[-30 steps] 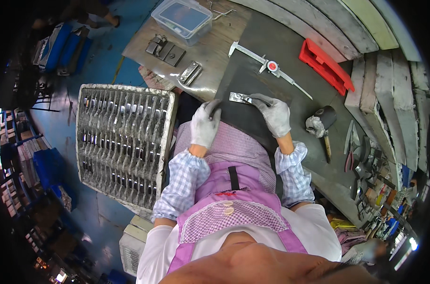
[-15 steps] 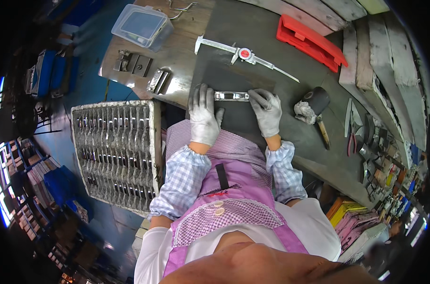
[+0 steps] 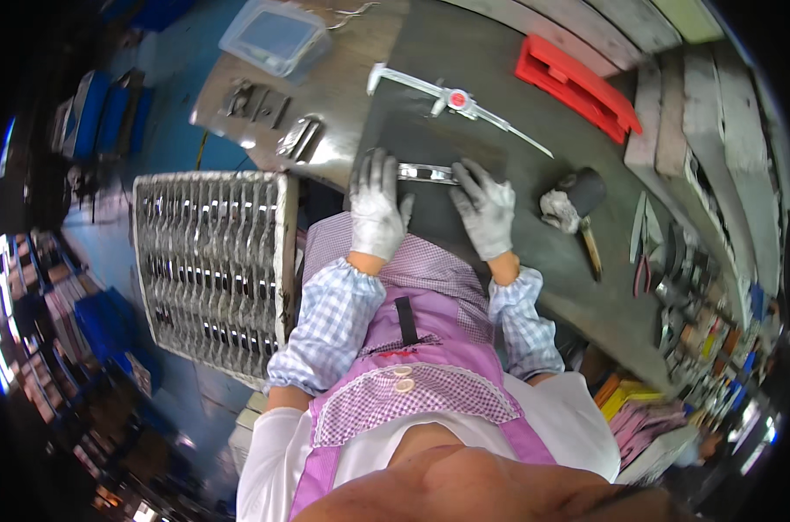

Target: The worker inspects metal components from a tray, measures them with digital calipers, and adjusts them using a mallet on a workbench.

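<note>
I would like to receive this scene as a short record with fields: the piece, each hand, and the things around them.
Piece: shiny metal strip, crosswise over dark work surface
Left hand: gloved, fingers extended beside strip's left end
Right hand: gloved, fingertips at strip's right end; contact unclear
Beyond strip: dial caliper; red case farther right
Right side: mallet, dark head
Left side: pale-rimmed tray with rows of shiny pieces

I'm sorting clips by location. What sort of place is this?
Likely a factory workshop, perhaps for metal parts: a dial caliper and a black-headed mallet lie on the dark work surface, and a large slotted tray sits at the person's left.
</note>
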{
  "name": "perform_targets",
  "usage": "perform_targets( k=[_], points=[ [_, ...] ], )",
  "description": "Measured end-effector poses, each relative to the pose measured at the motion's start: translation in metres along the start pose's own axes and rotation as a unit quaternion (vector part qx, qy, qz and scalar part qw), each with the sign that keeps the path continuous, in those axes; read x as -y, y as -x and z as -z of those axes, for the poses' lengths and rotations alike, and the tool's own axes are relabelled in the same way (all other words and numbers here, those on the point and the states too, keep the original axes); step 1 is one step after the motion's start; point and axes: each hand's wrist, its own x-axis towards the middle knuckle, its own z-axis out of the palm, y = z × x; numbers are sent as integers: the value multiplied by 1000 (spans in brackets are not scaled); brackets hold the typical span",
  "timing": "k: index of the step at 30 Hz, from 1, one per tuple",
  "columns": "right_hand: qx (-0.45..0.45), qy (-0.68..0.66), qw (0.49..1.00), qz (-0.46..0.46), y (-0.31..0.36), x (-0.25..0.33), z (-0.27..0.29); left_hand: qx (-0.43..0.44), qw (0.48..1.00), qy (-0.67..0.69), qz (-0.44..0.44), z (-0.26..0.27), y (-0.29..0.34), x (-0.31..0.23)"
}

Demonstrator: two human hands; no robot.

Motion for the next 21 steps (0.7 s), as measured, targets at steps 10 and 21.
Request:
perform_targets(
  k=[10,21],
  points=[
    [136,-192,967,94,-11,119,-25,36,937,326,116,83,56,19],
    [363,-181,911,77,-15,193,-76,-145,848,-111,497,265,389,328]
  ],
)
